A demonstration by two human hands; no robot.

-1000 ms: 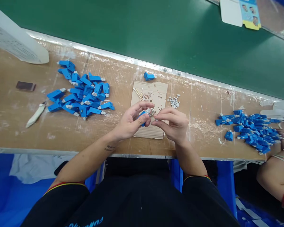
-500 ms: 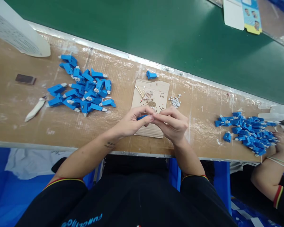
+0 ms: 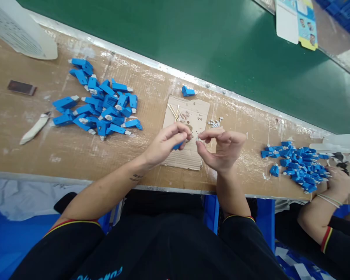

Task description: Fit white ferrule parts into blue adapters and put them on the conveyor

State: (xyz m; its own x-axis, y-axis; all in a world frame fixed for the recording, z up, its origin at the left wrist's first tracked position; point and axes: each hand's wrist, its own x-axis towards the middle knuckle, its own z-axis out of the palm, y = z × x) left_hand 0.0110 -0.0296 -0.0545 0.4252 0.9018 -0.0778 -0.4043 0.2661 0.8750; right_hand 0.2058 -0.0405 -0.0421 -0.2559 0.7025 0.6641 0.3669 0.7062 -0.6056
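Observation:
My left hand [image 3: 166, 146] is closed around a small blue plastic part [image 3: 178, 145], mostly hidden by the fingers. To its right, my right hand [image 3: 223, 149] pinches a tiny pale grey piece [image 3: 197, 139] between thumb and forefinger, its other fingers loosely curled. Both hands hover over a piece of brown cardboard [image 3: 182, 161] with wet brown stains. On the cardboard lie several cotton swabs [image 3: 174, 112]. A little heap of small grey pieces [image 3: 215, 123] sits just beyond my right hand. One blue part with a pale tip [image 3: 188, 91] rests behind the cardboard.
A pile of blue parts [image 3: 105, 107] lies at left, near a white-wrapped blade tool [image 3: 35, 128] and a dark flat block [image 3: 21, 88]. At right, a co-worker's hand [image 3: 338, 181] is beside another blue pile [image 3: 300, 167]. A green surface [image 3: 163, 39] runs behind the table's metal edge.
My hands were together at the blue part; now they are apart. My right hand has moved right with the tiny grey piece in its fingertips. The view has shifted slightly.

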